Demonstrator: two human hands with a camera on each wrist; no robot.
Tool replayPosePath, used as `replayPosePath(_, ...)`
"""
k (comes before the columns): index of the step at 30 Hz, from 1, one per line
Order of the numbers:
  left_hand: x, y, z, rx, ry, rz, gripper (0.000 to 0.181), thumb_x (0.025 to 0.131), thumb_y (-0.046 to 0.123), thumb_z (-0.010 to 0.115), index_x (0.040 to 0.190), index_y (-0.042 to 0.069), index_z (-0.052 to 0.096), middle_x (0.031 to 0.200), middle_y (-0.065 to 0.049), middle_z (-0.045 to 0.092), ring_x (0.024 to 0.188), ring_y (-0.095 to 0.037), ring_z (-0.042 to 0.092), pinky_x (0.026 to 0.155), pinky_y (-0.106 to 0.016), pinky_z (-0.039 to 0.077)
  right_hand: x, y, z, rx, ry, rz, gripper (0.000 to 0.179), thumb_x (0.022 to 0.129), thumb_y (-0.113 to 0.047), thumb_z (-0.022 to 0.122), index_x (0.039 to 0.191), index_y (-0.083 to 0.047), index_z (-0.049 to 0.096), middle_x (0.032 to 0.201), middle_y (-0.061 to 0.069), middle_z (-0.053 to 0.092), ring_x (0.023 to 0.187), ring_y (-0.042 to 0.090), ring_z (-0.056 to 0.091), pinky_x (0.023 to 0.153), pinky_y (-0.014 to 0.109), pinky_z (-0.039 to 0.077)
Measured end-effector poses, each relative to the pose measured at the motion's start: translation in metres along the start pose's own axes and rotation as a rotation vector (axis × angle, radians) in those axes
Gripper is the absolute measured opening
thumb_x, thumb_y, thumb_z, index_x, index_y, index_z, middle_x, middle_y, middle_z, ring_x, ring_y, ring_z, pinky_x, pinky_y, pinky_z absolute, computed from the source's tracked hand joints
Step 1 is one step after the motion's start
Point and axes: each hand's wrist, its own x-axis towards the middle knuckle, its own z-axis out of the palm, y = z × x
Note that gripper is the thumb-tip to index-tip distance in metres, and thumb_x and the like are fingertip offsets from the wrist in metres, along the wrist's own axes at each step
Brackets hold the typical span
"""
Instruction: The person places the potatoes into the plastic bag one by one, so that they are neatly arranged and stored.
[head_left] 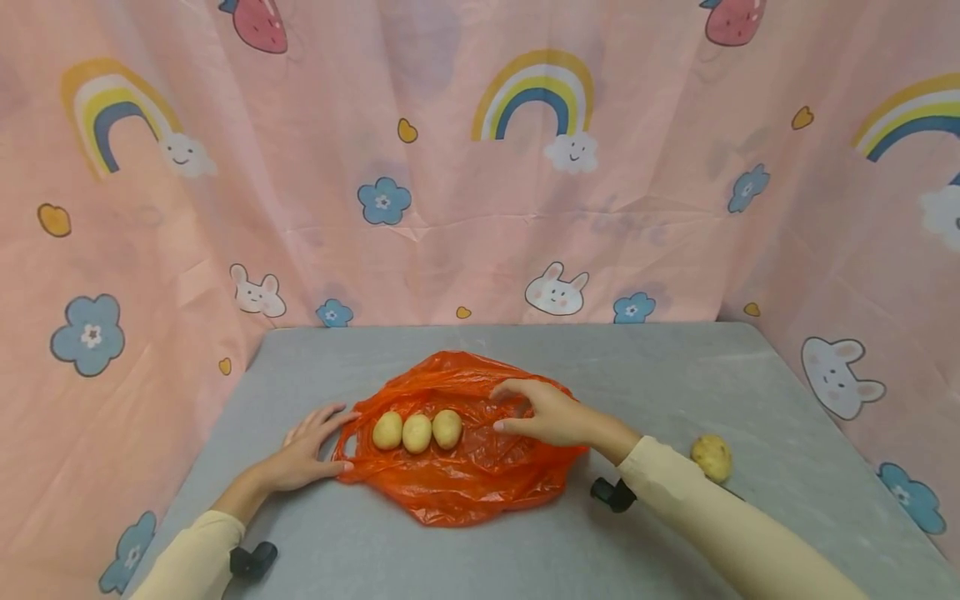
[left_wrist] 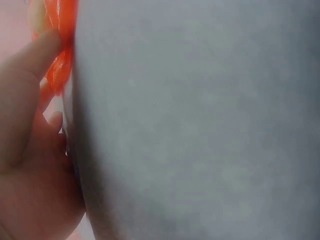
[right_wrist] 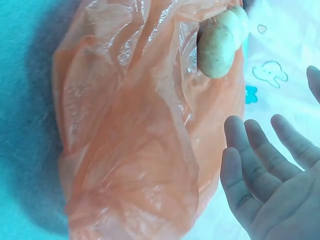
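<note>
An orange-red plastic bag [head_left: 465, 492] lies flat on the table, with three potatoes [head_left: 417, 433] in a row on its left half. At the bag's left end, by its handles, my left hand [head_left: 303, 454] rests with fingers spread and thumb apart. In the left wrist view that thumb [left_wrist: 37, 55] overlaps the orange plastic. Above the bag's right part is my right hand [head_left: 551, 412], fingers loosely bent and nothing between them. The right wrist view shows its fingers [right_wrist: 252, 165] apart, below the potatoes [right_wrist: 216, 51].
Another potato [head_left: 711, 457] lies on the grey table [head_left: 637, 367] at the right, beside my right sleeve. Behind and along the sides hangs a pink printed curtain [head_left: 465, 267]. A dark wrist mount [head_left: 613, 495] sits under the right forearm.
</note>
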Motion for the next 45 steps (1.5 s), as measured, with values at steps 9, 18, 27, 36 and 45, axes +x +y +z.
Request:
replayPosePath(9, -0.001, -0.001, 0.0, -0.003, 0.001, 0.001, 0.074, 0.088, 0.037, 0.076, 0.152, 0.018, 0.044, 0.163, -0.02, 0.025, 0.148, -0.054, 0.013, 0.106, -0.081, 0.007, -0.02, 0.015, -0.007, 0.077, 0.035, -0.021, 0.047, 0.098, -0.027, 0.067, 0.135, -0.001, 0.058, 0.136, 0.02, 0.06, 0.119, 0.037, 0.058, 0.097, 0.048, 0.053)
replayPosePath(18, 0.001, 0.001, -0.002, -0.009, 0.004, 0.0, 0.074, 0.088, 0.036, 0.076, 0.152, 0.017, 0.044, 0.162, -0.021, 0.025, 0.148, -0.054, 0.012, 0.105, -0.081, 0.007, -0.036, 0.033, -0.012, 0.145, 0.077, -0.036, 0.044, 0.099, -0.022, 0.065, 0.134, 0.002, 0.056, 0.134, 0.024, 0.061, 0.116, 0.037, 0.06, 0.099, 0.052, 0.052)
replayPosePath(27, 0.002, 0.002, -0.003, -0.024, 0.015, 0.024, 0.073, 0.088, 0.036, 0.076, 0.151, 0.016, 0.046, 0.161, -0.023, 0.026, 0.145, -0.055, 0.014, 0.104, -0.082, 0.005, -0.052, 0.038, -0.018, 0.221, 0.17, -0.066, 0.041, 0.1, -0.019, 0.064, 0.133, 0.004, 0.056, 0.133, 0.028, 0.059, 0.112, 0.036, 0.062, 0.091, 0.029, 0.055)
replayPosePath(36, 0.0, 0.001, 0.001, -0.034, -0.018, -0.012, 0.073, 0.088, 0.037, 0.076, 0.152, 0.019, 0.045, 0.163, -0.02, 0.026, 0.148, -0.053, 0.014, 0.104, -0.083, 0.004, -0.087, 0.048, -0.027, 0.222, 0.252, -0.027, 0.04, 0.101, -0.017, 0.061, 0.136, 0.002, 0.054, 0.137, 0.026, 0.058, 0.109, 0.028, 0.064, 0.087, 0.025, 0.055)
replayPosePath(45, -0.001, 0.001, -0.001, -0.049, -0.022, -0.014, 0.073, 0.088, 0.038, 0.076, 0.152, 0.018, 0.045, 0.163, -0.021, 0.024, 0.148, -0.054, 0.011, 0.104, -0.083, 0.003, -0.11, 0.061, -0.036, 0.189, 0.295, 0.069, 0.038, 0.102, -0.02, 0.061, 0.136, -0.003, 0.056, 0.135, 0.022, 0.061, 0.113, 0.032, 0.064, 0.087, 0.021, 0.053)
